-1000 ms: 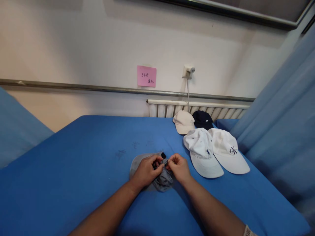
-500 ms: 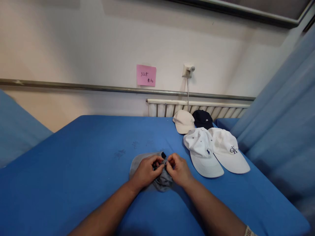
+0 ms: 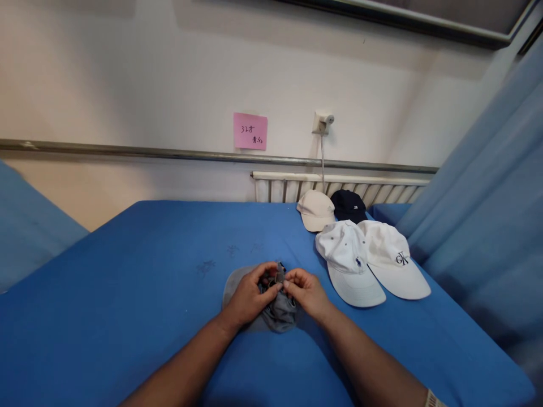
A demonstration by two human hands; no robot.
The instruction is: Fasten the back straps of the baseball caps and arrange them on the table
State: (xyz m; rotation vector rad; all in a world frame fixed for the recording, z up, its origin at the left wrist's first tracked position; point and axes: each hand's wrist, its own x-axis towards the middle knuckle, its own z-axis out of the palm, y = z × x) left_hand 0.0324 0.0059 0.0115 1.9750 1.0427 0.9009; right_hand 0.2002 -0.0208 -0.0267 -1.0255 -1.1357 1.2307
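A grey cap (image 3: 282, 314) lies on the blue-covered bed with its brim (image 3: 231, 282) toward the left. My left hand (image 3: 252, 294) reaches over the cap, thumb and fingers pinching the strap at its back opening. Opposite it, my right hand (image 3: 306, 289) pinches the same strap (image 3: 279, 276) from the right, near what looks like a small metal buckle. The fingers partly cover the strap, so its fastening is hard to make out.
Right of my hands lie a white cap with a dark logo (image 3: 345, 257) and another white cap with letters (image 3: 394, 257). Behind them sit a beige cap (image 3: 316, 210) and a navy cap (image 3: 348, 204). A radiator (image 3: 275, 191) and blue curtain (image 3: 479, 198) border the blue sheet (image 3: 127, 294).
My fingers have shifted slightly on the strap, and more of it now stands up between them. The other caps have stayed in place.
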